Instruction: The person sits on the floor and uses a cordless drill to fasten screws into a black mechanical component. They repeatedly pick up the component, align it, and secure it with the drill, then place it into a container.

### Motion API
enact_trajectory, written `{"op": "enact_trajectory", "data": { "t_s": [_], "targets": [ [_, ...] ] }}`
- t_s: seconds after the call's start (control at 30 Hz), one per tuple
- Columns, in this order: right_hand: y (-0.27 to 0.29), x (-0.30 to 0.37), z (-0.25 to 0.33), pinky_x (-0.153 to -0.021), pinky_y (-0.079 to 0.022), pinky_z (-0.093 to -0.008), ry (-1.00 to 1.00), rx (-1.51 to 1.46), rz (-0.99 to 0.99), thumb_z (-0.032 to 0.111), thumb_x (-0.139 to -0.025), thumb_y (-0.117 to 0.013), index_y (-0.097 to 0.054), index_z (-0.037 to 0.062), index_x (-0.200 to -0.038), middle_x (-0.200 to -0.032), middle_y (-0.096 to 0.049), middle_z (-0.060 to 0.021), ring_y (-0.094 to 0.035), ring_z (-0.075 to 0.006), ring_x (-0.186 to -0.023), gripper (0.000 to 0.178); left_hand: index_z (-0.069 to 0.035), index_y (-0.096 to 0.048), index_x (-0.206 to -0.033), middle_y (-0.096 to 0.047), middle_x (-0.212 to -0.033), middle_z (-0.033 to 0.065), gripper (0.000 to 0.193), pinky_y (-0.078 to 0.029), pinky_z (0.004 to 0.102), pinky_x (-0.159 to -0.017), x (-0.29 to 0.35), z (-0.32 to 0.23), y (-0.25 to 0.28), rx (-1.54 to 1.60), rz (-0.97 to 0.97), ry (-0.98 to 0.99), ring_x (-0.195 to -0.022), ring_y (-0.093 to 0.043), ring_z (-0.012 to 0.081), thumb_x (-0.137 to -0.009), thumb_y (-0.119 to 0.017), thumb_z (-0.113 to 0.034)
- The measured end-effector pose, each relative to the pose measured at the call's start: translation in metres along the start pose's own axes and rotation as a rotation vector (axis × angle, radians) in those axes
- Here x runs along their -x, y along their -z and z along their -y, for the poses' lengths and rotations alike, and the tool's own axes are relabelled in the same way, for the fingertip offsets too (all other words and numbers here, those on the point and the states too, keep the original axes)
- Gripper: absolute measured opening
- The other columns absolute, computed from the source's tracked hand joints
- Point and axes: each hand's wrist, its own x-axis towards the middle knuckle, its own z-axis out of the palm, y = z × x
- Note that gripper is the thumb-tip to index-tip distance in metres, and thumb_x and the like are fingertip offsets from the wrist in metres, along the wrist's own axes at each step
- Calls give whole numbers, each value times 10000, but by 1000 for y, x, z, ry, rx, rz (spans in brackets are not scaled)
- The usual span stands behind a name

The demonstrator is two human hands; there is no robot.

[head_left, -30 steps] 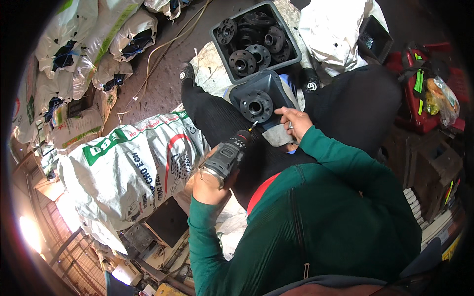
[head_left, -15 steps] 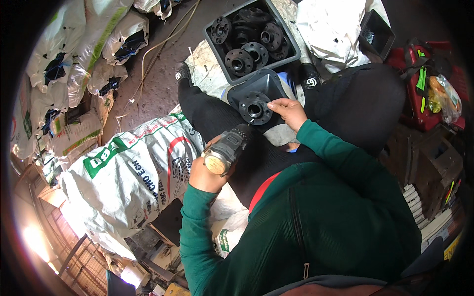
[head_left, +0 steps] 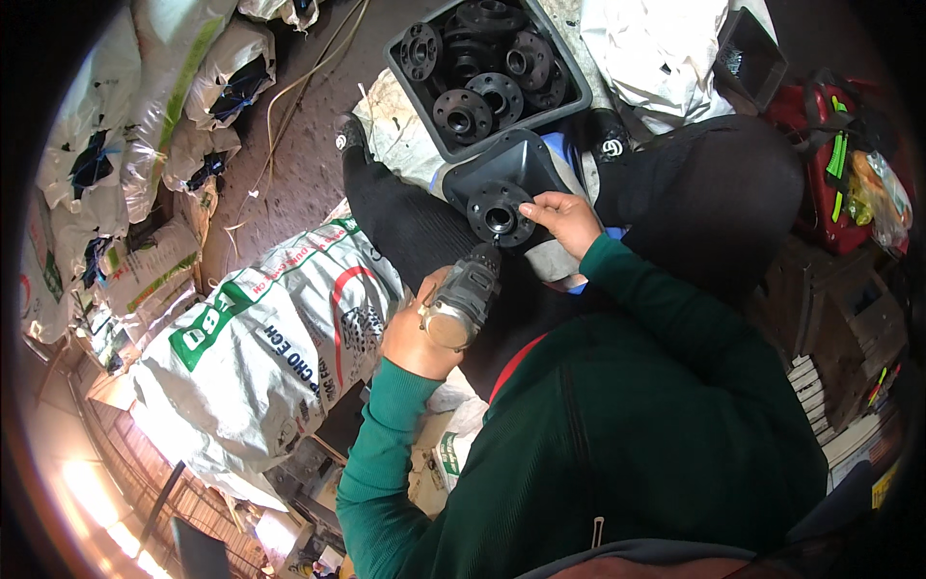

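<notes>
My left hand (head_left: 421, 338) is wrapped round a cordless drill (head_left: 465, 297), its chuck pointing up and away from me. The drill's tip is at the near rim of a black round flange (head_left: 479, 205) with a raised centre ring and several holes. With thumb and fingers, my right hand (head_left: 566, 222) pinches the flange's right edge. The flange lies over the near side of a black square funnel-shaped part (head_left: 529, 159) between my legs. Whether the bit is inside a hole is too small to tell.
Beyond it stands a grey crate (head_left: 582, 104) heaped with several black flanges (head_left: 461, 117). A white printed sack (head_left: 260, 338) lies at my left, with more filled sacks (head_left: 159, 106) behind. On the right are a red bag (head_left: 831, 198) and a black square bin (head_left: 748, 60). A cable (head_left: 289, 92) crosses the floor.
My left hand has brought the drill slightly right, and it now stands more upright below the flange. My right hand keeps its pinch on the flange. The whole view has shifted slightly.
</notes>
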Motion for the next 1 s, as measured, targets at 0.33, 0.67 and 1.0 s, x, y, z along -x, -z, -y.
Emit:
{"op": "enact_trajectory", "data": {
  "t_s": [0.33, 0.67, 1.0],
  "targets": [
    [1, -8, -11, -664, -458, -279, 275, 238, -41, 342, -818, -718, -693, 0, -947, -771, -663, -38, -582, -116, -722, 367, -15, -624, -1086, -658, -1039, 156, 364, -509, 332, -830, 15, 11, -20, 177, -133, 125, -948, -649, 262, -753, -730, -117],
    [26, 28, 22, -869, -540, -367, -69, -650, 198, 115, -930, -486, -497, -26, -1280, -1113, -610, -108, -628, -222, -990, 377, -5, -522, -1233, -648, -1090, 133, 548, -492, 340, -870, 64, -9, -33, 240, -263, -242, -989, -641, 237, -736, -735, -88],
    [23, 51, 35, -973, -493, -396, -146, -877, 482, 41, -942, -494, -478, 5, -1264, -1270, -547, -144, -537, -253, -1201, 324, -6, -515, -1231, -623, -1110, 142, 545, -490, 337, -869, 60, -18, -46, 211, -265, -340, -1009, -628, 263, -731, -725, -69]
  ]
}}
